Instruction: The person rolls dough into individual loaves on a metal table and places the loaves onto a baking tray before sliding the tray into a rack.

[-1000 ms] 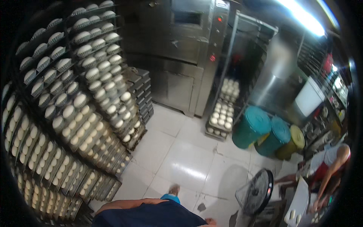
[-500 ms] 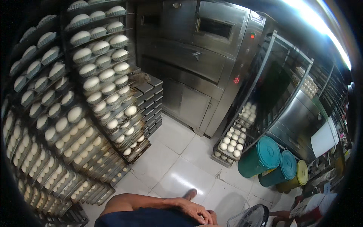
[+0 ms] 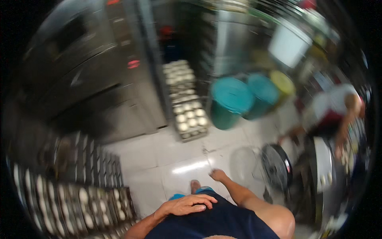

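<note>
My left hand (image 3: 193, 205) rests on the dark navy fabric over my front, fingers apart and slightly bent, holding nothing. My right hand (image 3: 218, 175) hangs forward beside my body above the tiled floor (image 3: 175, 151), its fingers loosely curved with nothing visible in them. Beyond them stand trays of pale round dough balls (image 3: 191, 119) in a metal rack. At lower left are stacked dark pans (image 3: 95, 163) and a rack of pale dough pieces on trays (image 3: 83, 199). The picture is smeared by motion.
A steel oven (image 3: 99, 91) stands at upper left; lidded teal drums (image 3: 230, 95), a yellow drum (image 3: 282, 81) and a white bucket (image 3: 288, 44) at upper right. A black fan (image 3: 274, 165) stands at right, beside a co-worker (image 3: 330, 107) bent over a work table (image 3: 322, 159).
The view has swung right, shifting the oven and racks leftward. My right arm has come forward at my side; my left hand now lies flatter on my front.
</note>
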